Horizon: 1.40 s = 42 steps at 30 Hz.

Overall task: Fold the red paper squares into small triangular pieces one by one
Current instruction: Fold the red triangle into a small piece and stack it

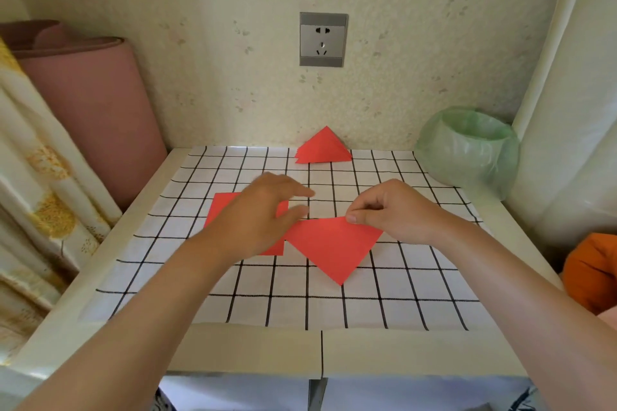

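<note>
The red paper triangle (334, 245) lies flat in the middle of the black-and-white checked sheet (300, 304), its long folded edge facing the wall and its point toward the person. The right hand (397, 210) pinches that long edge near its right end, the thumb (351, 219) on top of the paper and the other fingers curled in behind it. The left hand (263, 210) is spread with straight, relaxed fingers over the red paper squares (220, 207) just left of the triangle, holding nothing; its thumb tip sits by the triangle's left corner, though I cannot tell whether it touches. Further back, at the sheet's far edge against the wall, sits a small pile of folded red triangles (323, 147). The sheet covers a white table (250, 347). At the right rear corner stands a bin lined with a green bag (467, 147), a wall socket (323, 39) is above, and a pink rolled mat (90, 103) leans at the left
</note>
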{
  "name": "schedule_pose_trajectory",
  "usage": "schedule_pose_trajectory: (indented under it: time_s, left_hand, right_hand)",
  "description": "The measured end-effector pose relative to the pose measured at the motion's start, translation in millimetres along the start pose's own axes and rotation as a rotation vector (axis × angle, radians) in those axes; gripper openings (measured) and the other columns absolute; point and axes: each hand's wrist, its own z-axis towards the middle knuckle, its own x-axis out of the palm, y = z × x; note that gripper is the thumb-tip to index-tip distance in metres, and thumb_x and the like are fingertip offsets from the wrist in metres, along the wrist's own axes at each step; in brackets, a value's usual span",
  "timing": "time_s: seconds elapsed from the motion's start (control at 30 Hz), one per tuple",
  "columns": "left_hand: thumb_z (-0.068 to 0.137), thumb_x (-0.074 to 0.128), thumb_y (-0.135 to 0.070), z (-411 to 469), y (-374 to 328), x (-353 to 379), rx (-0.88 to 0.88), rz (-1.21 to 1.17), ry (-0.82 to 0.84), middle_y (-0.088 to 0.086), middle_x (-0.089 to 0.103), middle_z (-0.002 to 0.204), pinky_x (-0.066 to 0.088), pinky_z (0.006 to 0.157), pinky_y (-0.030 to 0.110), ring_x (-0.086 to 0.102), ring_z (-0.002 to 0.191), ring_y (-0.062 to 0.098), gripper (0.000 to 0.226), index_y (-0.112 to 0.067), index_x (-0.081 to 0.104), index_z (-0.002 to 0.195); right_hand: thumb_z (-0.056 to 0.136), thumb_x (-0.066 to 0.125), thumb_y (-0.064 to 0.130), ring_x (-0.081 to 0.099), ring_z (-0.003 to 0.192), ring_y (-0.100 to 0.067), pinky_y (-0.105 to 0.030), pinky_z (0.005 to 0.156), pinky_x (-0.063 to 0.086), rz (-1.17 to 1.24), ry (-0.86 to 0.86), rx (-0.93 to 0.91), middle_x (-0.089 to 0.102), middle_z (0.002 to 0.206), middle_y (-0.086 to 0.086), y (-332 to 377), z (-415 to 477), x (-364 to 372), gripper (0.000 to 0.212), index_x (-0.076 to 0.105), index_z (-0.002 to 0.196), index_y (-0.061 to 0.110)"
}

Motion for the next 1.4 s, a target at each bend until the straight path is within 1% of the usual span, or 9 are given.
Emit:
schedule_pose_trajectory:
  time_s: [0.17,0.33,0.47,0.6,0.77,0.9,1.03,1.2,1.4]
  left_hand:
    - [0.093,0.063,-0.024,0.6,-18.8,20.5,-0.086,-0.183,0.233,-0.017,0.069,0.089,0.041,0.068,0.007,0.061,0.083,-0.002,0.015,-0.030,0.073,0.102]
    - [0.091,0.063,-0.020,2.7,-13.2,20.6,-0.239,-0.242,0.163,-0.012,0.068,0.082,0.051,0.074,0.026,0.063,0.079,0.008,0.015,-0.031,0.071,0.084]
    - [0.090,0.063,-0.021,6.5,-10.4,17.4,-0.462,-0.366,0.080,-0.003,0.072,0.085,0.054,0.072,0.031,0.068,0.077,0.017,0.011,-0.029,0.069,0.084]
    - [0.094,0.056,-0.016,8.8,-15.4,16.4,-0.704,-0.658,0.014,0.006,0.070,0.084,0.056,0.057,0.028,0.066,0.067,0.019,0.013,-0.013,0.067,0.101]
    - [0.100,0.046,-0.014,6.6,-18.6,22.5,-0.754,-0.991,0.096,0.023,0.070,0.108,0.060,0.082,0.044,0.071,0.095,0.038,0.024,-0.006,0.060,0.117]
    - [0.101,0.045,-0.014,6.0,-18.1,26.8,-0.733,-1.076,0.129,0.017,0.072,0.109,0.058,0.079,0.041,0.071,0.097,0.035,0.024,-0.007,0.058,0.121]
    - [0.095,0.056,-0.002,6.3,-17.1,26.7,-0.665,-1.091,0.073,0.010,0.074,0.107,0.059,0.078,0.034,0.072,0.098,0.024,0.029,-0.010,0.055,0.123]
    - [0.088,0.059,0.011,7.8,-13.1,21.9,-0.600,-1.142,-0.065,0.009,0.075,0.106,0.058,0.084,0.031,0.071,0.101,0.021,0.044,-0.013,0.056,0.124]
    - [0.086,0.058,0.013,7.8,-16.4,23.2,-0.560,-1.139,0.045,0.017,0.072,0.110,0.058,0.087,0.037,0.070,0.103,0.026,0.046,-0.013,0.056,0.125]
  right_hand:
    - [0.084,0.078,0.021,0.068,0.076,-0.005,-0.025,0.075,0.054,0.062,-0.006,-0.049,0.076,0.081,0.008,6.9,-0.8,4.2,0.003,0.079,0.083,0.023]
    - [0.079,0.082,0.024,0.063,0.077,0.002,-0.024,0.079,0.051,0.034,-0.181,-0.048,0.072,0.086,0.011,-2.4,1.4,5.2,0.027,0.071,0.102,0.034]
    - [0.082,0.077,0.017,0.056,0.102,-0.003,-0.018,0.088,0.044,-0.081,-0.388,-0.106,0.055,0.121,0.016,-6.4,2.3,5.9,0.062,0.050,0.134,0.039]
    - [0.074,0.059,-0.007,0.046,0.122,-0.008,-0.017,0.102,0.035,-0.229,-0.390,-0.278,0.043,0.130,0.011,-2.5,-1.0,12.8,0.065,0.055,0.125,0.032]
    - [0.073,0.073,0.005,0.037,0.133,-0.013,-0.030,0.107,0.035,-0.301,-0.244,-0.297,0.039,0.142,0.009,-3.9,-1.8,28.7,0.052,0.059,0.112,0.036]
    - [0.076,0.083,0.023,0.046,0.126,-0.014,-0.033,0.105,0.038,-0.237,-0.325,-0.282,0.049,0.136,0.006,-3.3,1.2,31.8,0.029,0.068,0.098,0.034]
    - [0.083,0.077,0.028,0.046,0.125,0.003,-0.015,0.101,0.031,-0.096,-0.304,-0.216,0.055,0.125,0.011,0.4,0.8,29.6,0.008,0.073,0.090,0.031]
    - [0.087,0.074,0.028,0.055,0.109,0.005,-0.017,0.088,0.038,0.025,-0.245,-0.134,0.060,0.117,0.019,2.2,1.5,31.6,0.009,0.069,0.080,0.032]
    - [0.089,0.072,0.024,0.061,0.066,-0.004,-0.016,0.064,0.044,0.239,-0.274,-0.014,0.070,0.073,0.008,5.0,2.7,28.8,0.010,0.072,0.080,0.022]
